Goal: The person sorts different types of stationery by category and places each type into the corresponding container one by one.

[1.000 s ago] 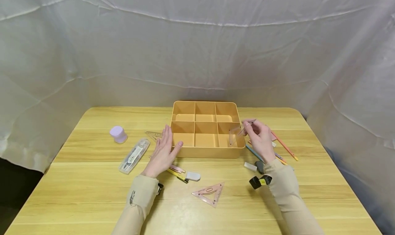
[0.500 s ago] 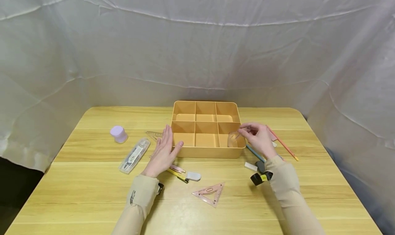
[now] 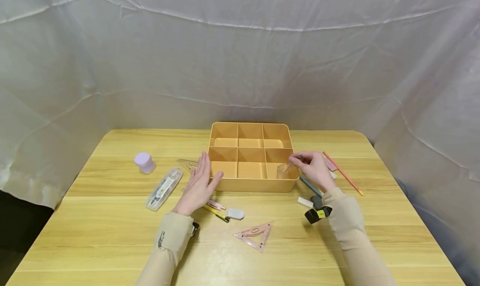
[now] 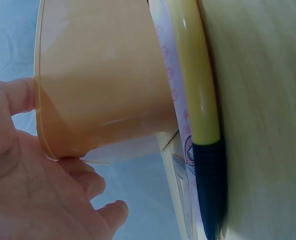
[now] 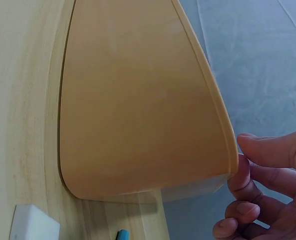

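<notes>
head: high, forward-down, wide | wrist views: low, close, forward, rolled | shared: box (image 3: 255, 185)

In front of me is a wood-grained table (image 3: 112, 244), its far corners rounded. On its far half stands my orange divided box (image 3: 255, 186). Left of that I have a see-through ruler (image 3: 186, 164), a clear pencil case (image 3: 163, 189) and a lilac waisted pot (image 3: 144, 162). Nearer me lie a yellow pen (image 3: 216, 213), a white rounded block (image 3: 235, 214) and a pink set square (image 3: 255, 236). To the right are a white eraser (image 3: 305, 202), a blue pencil (image 3: 310, 185) and a red pencil (image 3: 343, 173).
</notes>
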`<state>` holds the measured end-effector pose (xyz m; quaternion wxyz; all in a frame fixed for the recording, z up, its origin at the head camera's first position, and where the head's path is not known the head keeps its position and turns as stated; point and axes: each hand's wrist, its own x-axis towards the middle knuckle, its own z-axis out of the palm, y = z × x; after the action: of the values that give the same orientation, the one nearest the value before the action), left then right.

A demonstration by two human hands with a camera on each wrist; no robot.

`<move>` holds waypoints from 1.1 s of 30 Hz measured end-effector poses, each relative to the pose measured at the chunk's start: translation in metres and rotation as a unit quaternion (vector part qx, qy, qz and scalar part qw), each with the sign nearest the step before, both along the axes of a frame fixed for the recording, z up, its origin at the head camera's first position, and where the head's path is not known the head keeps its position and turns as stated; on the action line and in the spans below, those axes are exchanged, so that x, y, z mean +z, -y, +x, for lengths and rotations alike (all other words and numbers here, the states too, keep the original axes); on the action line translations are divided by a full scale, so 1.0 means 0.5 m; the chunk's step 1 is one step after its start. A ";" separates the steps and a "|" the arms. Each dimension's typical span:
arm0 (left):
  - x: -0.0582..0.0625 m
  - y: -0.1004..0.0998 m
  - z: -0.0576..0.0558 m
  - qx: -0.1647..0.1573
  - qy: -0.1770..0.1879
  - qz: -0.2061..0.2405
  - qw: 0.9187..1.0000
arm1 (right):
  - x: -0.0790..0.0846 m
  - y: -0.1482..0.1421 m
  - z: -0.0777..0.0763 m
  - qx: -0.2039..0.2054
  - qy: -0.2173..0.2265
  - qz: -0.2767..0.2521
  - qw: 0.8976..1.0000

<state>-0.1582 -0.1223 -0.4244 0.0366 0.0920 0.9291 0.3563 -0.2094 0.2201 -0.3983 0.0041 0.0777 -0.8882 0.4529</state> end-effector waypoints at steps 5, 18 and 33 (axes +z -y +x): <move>0.000 0.000 0.000 0.000 -0.001 0.000 1.000 | -0.002 0.003 -0.003 -0.011 -0.011 0.009 1.000; -0.004 0.001 -0.002 -0.001 -0.005 -0.002 1.000 | -0.018 0.005 -0.007 -0.024 -0.069 0.032 0.997; -0.005 0.002 -0.001 0.000 -0.006 0.000 1.000 | -0.028 0.001 0.007 -0.034 -0.068 -0.010 0.997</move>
<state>-0.1584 -0.1233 -0.4266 0.0308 0.0945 0.9293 0.3557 -0.2061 0.2195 -0.4123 0.0807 0.0778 -0.8832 0.4554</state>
